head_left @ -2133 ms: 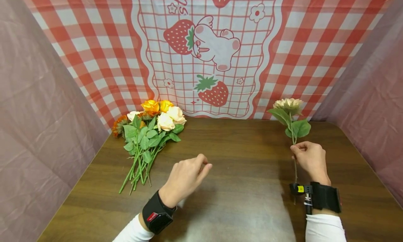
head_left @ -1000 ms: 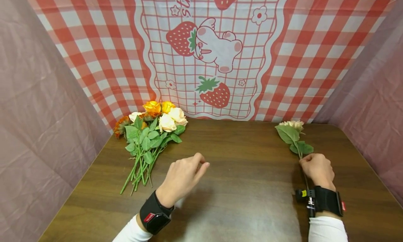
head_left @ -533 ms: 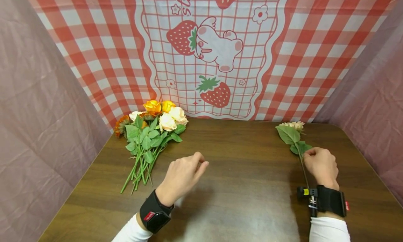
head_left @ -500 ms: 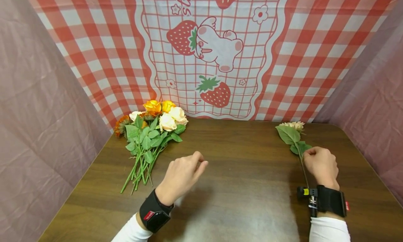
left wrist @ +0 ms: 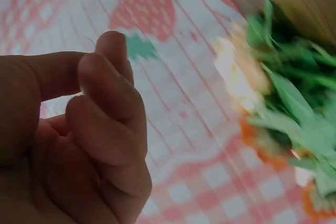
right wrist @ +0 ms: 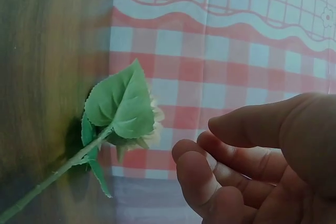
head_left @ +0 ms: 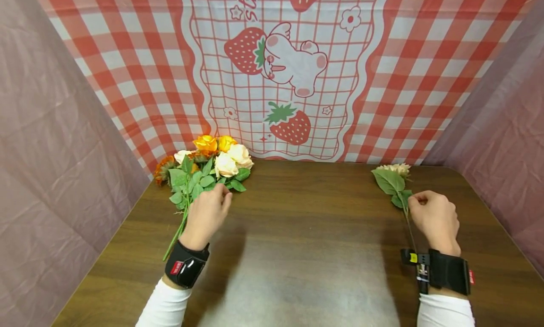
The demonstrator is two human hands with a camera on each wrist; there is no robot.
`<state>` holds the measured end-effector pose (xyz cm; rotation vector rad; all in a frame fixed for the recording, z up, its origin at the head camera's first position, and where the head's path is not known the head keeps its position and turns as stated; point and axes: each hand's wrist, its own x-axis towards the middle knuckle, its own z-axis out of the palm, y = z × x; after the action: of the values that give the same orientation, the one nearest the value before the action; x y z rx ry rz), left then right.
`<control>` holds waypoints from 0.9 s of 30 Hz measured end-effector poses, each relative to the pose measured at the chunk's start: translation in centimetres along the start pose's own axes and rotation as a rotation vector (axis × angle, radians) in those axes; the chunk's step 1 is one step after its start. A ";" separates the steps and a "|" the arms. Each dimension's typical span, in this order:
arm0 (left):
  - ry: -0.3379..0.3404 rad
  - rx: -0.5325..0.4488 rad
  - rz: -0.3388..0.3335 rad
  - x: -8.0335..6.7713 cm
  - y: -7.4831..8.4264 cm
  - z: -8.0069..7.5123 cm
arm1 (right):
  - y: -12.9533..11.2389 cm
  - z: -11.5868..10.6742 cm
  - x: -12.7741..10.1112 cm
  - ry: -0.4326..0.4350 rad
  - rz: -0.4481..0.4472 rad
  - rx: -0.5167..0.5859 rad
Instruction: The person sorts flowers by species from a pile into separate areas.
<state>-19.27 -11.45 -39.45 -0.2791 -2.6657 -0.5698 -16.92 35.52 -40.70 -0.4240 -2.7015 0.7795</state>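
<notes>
the left hand (head_left: 207, 214) lies over the stems of the bunch of artificial roses (head_left: 203, 171) at the back left of the bench (head_left: 306, 251). its fingers are curled, and in the left wrist view they hold nothing yet; the blurred flowers are just beside them. so this grip is closed but empty.

the right hand (head_left: 435, 219) is at the right side of the bench, beside the single cream flower (head_left: 394, 169), which lies flat with its head toward the checked strawberry cloth (head_left: 280, 72). in the right wrist view the fingers are loosely bent and apart from the stem (right wrist: 50, 179), so this grip is open and the flower lies free on the wood.

i judge that the step in hand is to take one more flower from the bunch. the next move calls for pinching only one stem among many that lie close together, so the fingers must separate it carefully from its neighbours.
</notes>
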 end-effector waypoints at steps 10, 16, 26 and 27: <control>-0.127 0.081 -0.268 1.1 -6.6 -0.7 | -0.7 -0.1 -0.1 -0.004 -0.005 -0.008; -0.283 0.114 -0.411 0.9 -9.3 -0.1 | -1.1 0.1 -0.2 -0.014 -0.025 -0.008; -0.438 0.104 -0.465 0.9 -10.3 0.1 | -1.3 0.4 -0.3 -0.023 -0.053 -0.014; -0.441 0.102 -0.464 0.9 -10.3 0.1 | -1.3 0.4 -0.3 -0.022 -0.053 -0.015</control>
<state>-22.96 -20.57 -42.75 0.2889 -3.1995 -0.5531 -17.06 34.13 -40.34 -0.3471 -2.7292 0.7538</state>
